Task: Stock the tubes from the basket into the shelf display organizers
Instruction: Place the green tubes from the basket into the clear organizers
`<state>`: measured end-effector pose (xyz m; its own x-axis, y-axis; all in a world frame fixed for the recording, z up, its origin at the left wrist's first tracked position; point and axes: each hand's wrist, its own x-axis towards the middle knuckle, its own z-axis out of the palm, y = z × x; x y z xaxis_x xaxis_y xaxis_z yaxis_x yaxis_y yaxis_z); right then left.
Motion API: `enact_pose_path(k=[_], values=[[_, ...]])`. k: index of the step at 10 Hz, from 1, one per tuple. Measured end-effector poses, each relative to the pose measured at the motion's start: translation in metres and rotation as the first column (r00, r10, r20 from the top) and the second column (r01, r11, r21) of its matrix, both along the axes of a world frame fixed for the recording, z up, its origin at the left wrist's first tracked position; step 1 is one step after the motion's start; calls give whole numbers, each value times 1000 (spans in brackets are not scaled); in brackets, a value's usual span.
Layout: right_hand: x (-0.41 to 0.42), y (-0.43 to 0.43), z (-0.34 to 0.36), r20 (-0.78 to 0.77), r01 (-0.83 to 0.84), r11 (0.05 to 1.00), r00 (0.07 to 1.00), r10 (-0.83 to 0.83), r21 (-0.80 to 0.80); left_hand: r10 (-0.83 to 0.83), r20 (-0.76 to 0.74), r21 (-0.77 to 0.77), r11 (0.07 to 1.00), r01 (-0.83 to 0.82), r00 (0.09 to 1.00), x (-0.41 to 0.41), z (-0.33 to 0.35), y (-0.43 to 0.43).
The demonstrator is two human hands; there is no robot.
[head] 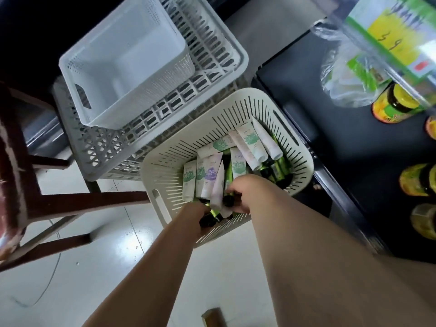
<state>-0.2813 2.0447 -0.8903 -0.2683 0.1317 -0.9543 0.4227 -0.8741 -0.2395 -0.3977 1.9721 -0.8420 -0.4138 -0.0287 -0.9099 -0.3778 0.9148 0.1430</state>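
Many tubes fill the basket; left hand and right hand each hold one. They look light and squishy; grab the middle.

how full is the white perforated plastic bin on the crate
Empty: the white perforated plastic bin shows only its bare floor.

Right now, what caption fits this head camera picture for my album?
Left hand and right hand each grip dark-capped green tubes inside the cream basket, beside white tubes.
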Motion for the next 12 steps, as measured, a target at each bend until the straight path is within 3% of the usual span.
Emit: enact_pose_path(k=[1,2,3,5,7,8,9,12], values=[[1,-3,-7,-23,213,971,976,-217,-104,-57,27,-10,998,58,998,-11,3,-9],[6,0,10,0,409,863,904,-428,-297,-51,5,-7,999,51,999,-20,11,-12],[20,-2,37,-22,486,814,855,-519,-317,-72,-18,45,996,72,997,-23,31,-16],[16,6,105,-242,411,911,882,-404,-23,-124,5,325,938,116,992,-16,100,8],[31,25,196,-515,612,753,738,-436,241,-135,-22,758,644,104,991,-4,185,29],[48,16,237,-555,636,661,741,-379,399,-154,0,871,485,76,988,7,220,26],[69,1,276,-580,649,552,746,-327,524,-237,4,939,335,78,972,23,251,19],[139,-69,375,-661,728,220,683,-310,649,-528,-116,993,-56,101,841,93,330,-3]])
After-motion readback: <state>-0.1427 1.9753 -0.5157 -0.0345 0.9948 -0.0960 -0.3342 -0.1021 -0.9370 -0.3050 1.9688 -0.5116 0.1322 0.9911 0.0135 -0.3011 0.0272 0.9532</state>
